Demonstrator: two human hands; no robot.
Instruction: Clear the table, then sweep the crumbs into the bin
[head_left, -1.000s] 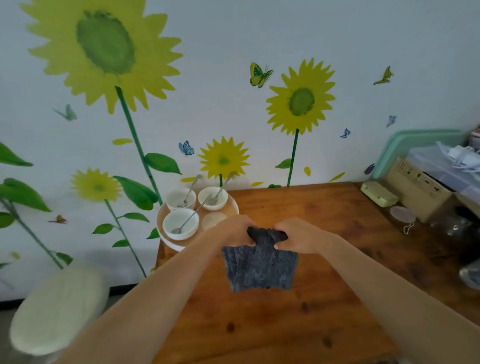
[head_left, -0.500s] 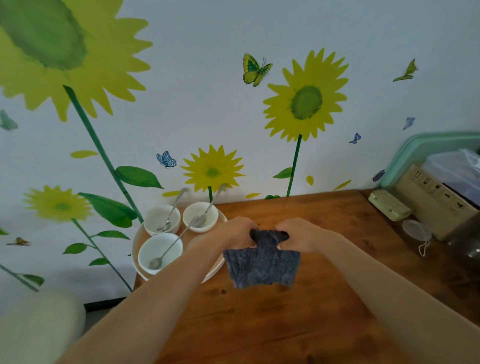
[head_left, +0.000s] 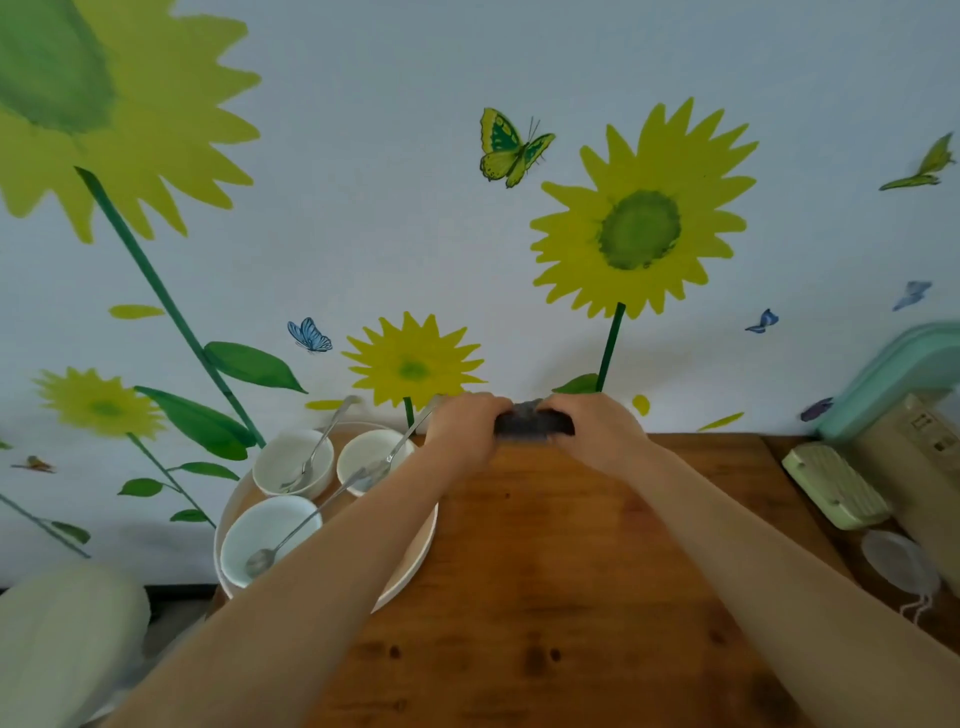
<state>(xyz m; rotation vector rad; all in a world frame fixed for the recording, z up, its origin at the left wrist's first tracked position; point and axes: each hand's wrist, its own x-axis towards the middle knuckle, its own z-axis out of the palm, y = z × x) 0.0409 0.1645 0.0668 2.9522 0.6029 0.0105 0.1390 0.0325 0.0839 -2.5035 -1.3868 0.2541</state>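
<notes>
The knotty brown wooden bench (head_left: 561, 597) meets the flower-painted wall at its far edge, where the dark grey knitted cloth (head_left: 534, 422) lies bunched, with bare wood open toward the viewer. A round pale wooden tray (head_left: 415, 558) overhangs the bench's left edge, carrying three smooth white bowls (head_left: 270, 535) with metal spoons. The left hand (head_left: 464, 435) and right hand (head_left: 597, 434) reach forward with arms outstretched, their fingers curled over and pinching the cloth's two ends.

My left hand (head_left: 462, 434) and right hand (head_left: 597, 431) cover most of the dark cloth (head_left: 532, 423) at the table's (head_left: 545, 571) far edge. My left forearm hides part of the tray (head_left: 410, 566).
</notes>
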